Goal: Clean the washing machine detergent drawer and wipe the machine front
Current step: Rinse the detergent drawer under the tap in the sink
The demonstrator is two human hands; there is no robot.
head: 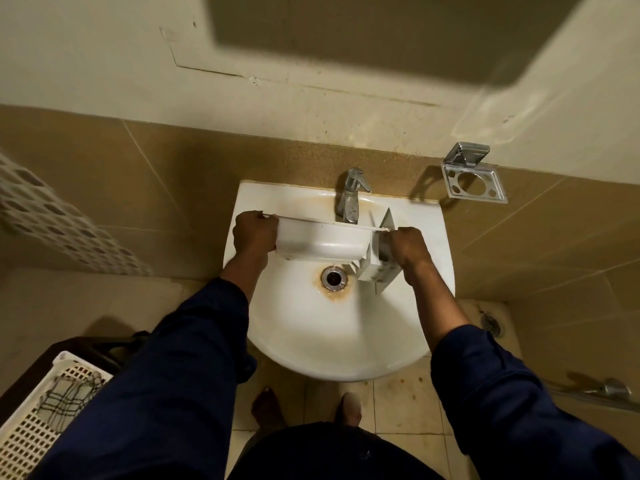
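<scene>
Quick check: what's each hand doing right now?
Left hand: closed, gripping the left end of the detergent drawer.
Right hand: closed, gripping the drawer's right end.

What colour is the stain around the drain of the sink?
Rusty orange-brown; the stain rings the drain of the white sink. Head view.

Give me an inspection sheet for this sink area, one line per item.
Surface: white sink, rust stain around its drain.
Job's things: detergent drawer held over the basin, just below the faucet; no running water visible.
Clutter: nothing seen.
Grippers: left hand grips the drawer's left end; right hand grips its right end.
Cables: nothing seen.
Surroundings: chrome holder on the tiled wall; white basket lower left; floor drain at right.
</scene>
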